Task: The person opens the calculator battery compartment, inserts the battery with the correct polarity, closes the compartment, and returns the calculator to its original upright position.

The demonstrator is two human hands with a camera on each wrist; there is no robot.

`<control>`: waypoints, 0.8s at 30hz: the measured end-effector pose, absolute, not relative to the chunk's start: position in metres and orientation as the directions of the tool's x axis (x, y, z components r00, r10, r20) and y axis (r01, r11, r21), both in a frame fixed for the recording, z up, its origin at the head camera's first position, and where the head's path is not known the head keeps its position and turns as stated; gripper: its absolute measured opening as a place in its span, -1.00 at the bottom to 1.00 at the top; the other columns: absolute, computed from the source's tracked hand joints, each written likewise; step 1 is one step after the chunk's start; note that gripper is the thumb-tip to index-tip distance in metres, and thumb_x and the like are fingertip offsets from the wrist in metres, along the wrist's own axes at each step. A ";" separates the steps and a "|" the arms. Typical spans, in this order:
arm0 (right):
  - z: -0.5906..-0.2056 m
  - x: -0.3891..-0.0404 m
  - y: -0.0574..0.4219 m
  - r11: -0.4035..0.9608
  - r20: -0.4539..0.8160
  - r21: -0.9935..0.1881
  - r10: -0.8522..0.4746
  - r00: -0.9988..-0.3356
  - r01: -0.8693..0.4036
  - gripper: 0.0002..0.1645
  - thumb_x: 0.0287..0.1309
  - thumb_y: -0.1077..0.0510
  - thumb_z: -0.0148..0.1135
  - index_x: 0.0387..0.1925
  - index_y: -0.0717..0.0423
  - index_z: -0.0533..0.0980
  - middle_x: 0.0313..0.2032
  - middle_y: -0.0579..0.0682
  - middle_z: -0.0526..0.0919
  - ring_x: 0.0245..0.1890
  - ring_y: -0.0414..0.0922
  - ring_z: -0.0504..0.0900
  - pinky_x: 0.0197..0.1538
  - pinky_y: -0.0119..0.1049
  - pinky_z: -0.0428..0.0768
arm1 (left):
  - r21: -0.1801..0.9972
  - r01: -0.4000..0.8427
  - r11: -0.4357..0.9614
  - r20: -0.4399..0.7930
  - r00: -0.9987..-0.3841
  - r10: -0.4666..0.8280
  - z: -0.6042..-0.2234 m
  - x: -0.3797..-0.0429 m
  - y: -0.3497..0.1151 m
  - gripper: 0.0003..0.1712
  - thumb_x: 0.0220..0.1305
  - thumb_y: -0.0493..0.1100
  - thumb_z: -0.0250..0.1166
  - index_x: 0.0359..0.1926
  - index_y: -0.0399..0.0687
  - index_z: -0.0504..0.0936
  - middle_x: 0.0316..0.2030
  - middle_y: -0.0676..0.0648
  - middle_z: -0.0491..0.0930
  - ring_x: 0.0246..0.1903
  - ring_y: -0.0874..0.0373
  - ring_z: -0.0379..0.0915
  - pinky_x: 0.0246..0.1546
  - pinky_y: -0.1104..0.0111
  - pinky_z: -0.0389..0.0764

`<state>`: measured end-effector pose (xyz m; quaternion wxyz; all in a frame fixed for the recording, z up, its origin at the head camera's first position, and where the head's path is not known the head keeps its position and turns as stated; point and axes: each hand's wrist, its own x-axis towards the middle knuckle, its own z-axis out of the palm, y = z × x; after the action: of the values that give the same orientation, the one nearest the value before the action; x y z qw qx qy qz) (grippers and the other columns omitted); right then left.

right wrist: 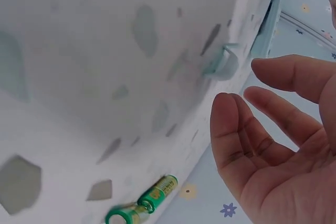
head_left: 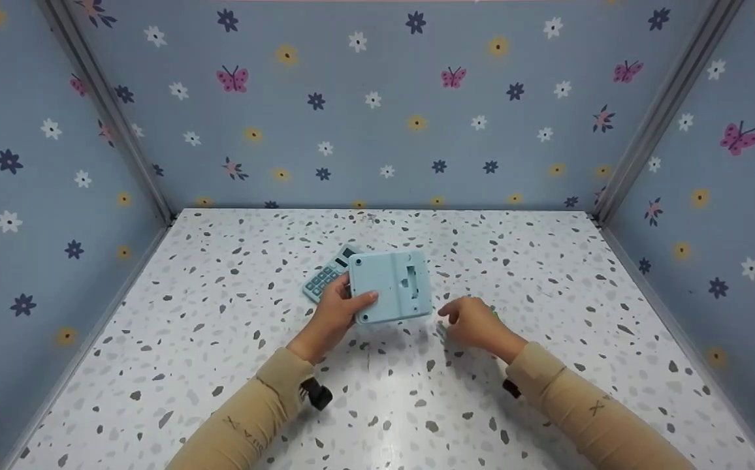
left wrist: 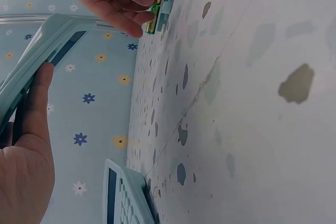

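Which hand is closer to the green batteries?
Right. The right hand is close by the batteries; the left hand is farther off, holding the blue device.

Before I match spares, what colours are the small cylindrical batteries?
The batteries are green and yellow, clearest from the right wrist.

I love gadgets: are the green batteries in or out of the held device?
Out: the green batteries lie on the table, outside the device.

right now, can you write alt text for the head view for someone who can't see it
A person's left grip holds up a pale blue gadget, slotted side toward the camera. The right grip hovers beside it, above a speckled white table where a calculator lies partly hidden behind the gadget.
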<state>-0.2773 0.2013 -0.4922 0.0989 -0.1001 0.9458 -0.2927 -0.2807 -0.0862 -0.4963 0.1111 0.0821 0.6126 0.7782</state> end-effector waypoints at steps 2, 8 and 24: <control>-0.488 -0.279 0.204 0.795 -0.102 -0.585 -0.267 -0.958 -0.159 -0.46 0.00 0.47 0.29 0.10 0.39 0.73 -0.20 0.20 0.77 -0.31 -0.06 0.58 -0.30 -0.26 0.59 | 0.971 -0.076 -0.226 -0.011 -0.961 0.277 -0.496 -0.281 -0.087 -0.29 0.51 -0.35 0.33 0.58 -0.19 0.35 0.36 -0.28 0.59 0.18 0.05 0.68 0.21 0.18 0.80; -0.476 -0.282 0.214 0.762 -0.058 -0.619 -0.287 -0.956 -0.191 -0.49 0.18 0.38 0.41 0.20 0.38 0.69 -0.15 0.26 0.76 -0.38 -0.11 0.56 -0.36 -0.31 0.57 | 0.971 -0.079 -0.224 -0.012 -0.958 0.286 -0.495 -0.281 -0.087 -0.30 0.52 -0.35 0.32 0.59 -0.17 0.34 0.37 -0.27 0.57 0.21 0.03 0.66 0.25 0.15 0.78; -0.452 -0.291 0.246 0.750 -0.066 -0.655 -0.182 -0.981 -0.095 -0.46 0.32 0.22 0.44 0.29 0.29 0.63 -0.12 0.18 0.74 -0.27 -0.04 0.67 -0.25 -0.23 0.69 | 0.968 -0.076 -0.238 -0.012 -0.965 0.261 -0.499 -0.283 -0.087 -0.32 0.48 -0.38 0.34 0.54 -0.25 0.38 0.34 -0.28 0.59 0.20 0.02 0.67 0.22 0.18 0.79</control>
<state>-0.2908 0.2459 -0.4523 0.0627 -0.0741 0.9332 -0.3459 -0.2828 -0.0872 -0.4986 0.1076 0.0757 0.6080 0.7830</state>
